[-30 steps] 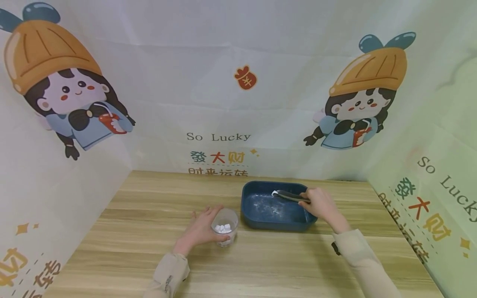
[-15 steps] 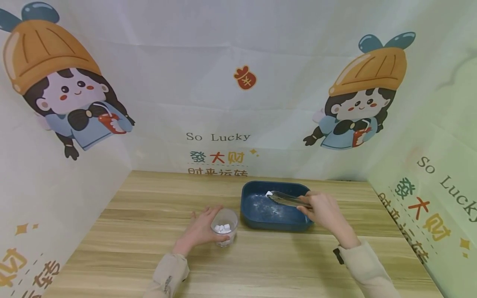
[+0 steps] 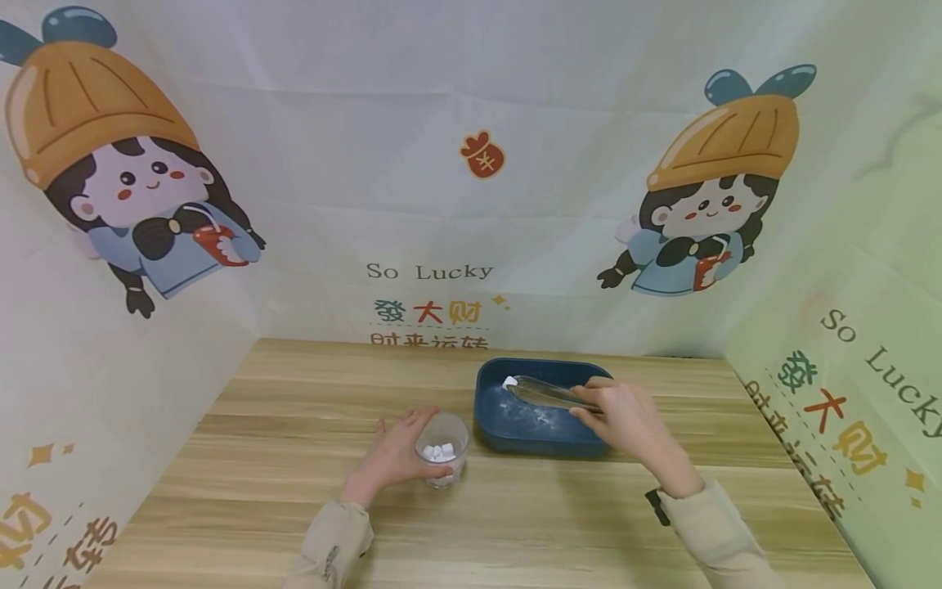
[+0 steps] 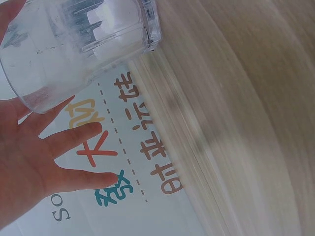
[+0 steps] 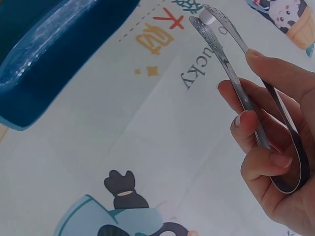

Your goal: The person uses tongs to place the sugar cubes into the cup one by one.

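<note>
My left hand (image 3: 393, 454) holds a clear glass (image 3: 445, 433) standing on the table, thumb on the near side and index finger at the far side. The other fingers (image 4: 74, 137) spread out beside it in the left wrist view. Several small white cubes (image 3: 439, 451) lie inside the glass. My right hand (image 3: 636, 425) grips metal tongs (image 5: 237, 88), fingers curled round both arms. Between the tong tips sits one white cube (image 5: 207, 17), also seen as a white cube (image 3: 509, 382) above the left part of a dark blue rectangular container (image 3: 545, 447).
Whitish residue marks the container's floor (image 3: 545, 419). A wood-grain table (image 3: 515, 523) carries everything. Printed cloth walls (image 3: 331, 164) stand at the back and both sides, with the container close to the back one.
The tongs and the white cube have moved left across the container, toward the glass. My right hand has shifted slightly left with them. My left hand and the glass stay put.
</note>
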Tool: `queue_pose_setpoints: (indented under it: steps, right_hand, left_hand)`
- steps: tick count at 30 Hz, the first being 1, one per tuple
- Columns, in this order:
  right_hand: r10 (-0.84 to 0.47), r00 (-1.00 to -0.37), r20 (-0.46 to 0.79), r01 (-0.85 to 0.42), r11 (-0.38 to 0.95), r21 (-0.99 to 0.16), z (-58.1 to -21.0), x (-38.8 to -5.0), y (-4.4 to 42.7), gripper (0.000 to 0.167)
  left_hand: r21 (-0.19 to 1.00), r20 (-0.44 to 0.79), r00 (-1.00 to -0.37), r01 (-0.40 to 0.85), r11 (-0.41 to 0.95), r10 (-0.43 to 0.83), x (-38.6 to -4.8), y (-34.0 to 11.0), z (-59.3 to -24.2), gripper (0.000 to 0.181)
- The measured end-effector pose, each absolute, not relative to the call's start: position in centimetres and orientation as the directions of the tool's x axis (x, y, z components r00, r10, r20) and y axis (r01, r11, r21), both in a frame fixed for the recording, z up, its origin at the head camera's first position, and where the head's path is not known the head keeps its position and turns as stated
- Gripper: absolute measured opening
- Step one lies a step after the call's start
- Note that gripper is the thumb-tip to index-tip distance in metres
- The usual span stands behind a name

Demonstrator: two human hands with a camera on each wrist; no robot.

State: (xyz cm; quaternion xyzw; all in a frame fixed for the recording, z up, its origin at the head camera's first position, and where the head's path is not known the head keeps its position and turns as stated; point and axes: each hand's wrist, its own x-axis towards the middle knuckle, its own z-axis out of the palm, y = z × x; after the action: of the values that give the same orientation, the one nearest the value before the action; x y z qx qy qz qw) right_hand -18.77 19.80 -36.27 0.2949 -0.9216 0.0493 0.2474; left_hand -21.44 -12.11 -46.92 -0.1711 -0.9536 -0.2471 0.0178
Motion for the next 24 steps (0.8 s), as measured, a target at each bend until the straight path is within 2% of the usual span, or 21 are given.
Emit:
queue_pose_setpoints:
  steps: [8,24]
  right_hand:
    - [-0.530,-0.679,0.508,-0.585,0.809,0.061,-35.3,-18.4,18.2,0.025]
    - [-0.641,-0.597,0.482,-0.689,0.718,0.102,-34.8,-18.3,14.5,0.021]
  left_hand:
    - [0.468,0.118,-0.941,0.334,0.818,0.316,-21.4,-12.1,-46.9,0.094]
    - [0.475,0.121,-0.940,0.337,0.813,0.319,-21.5,-12.1,-47.0,0.094]
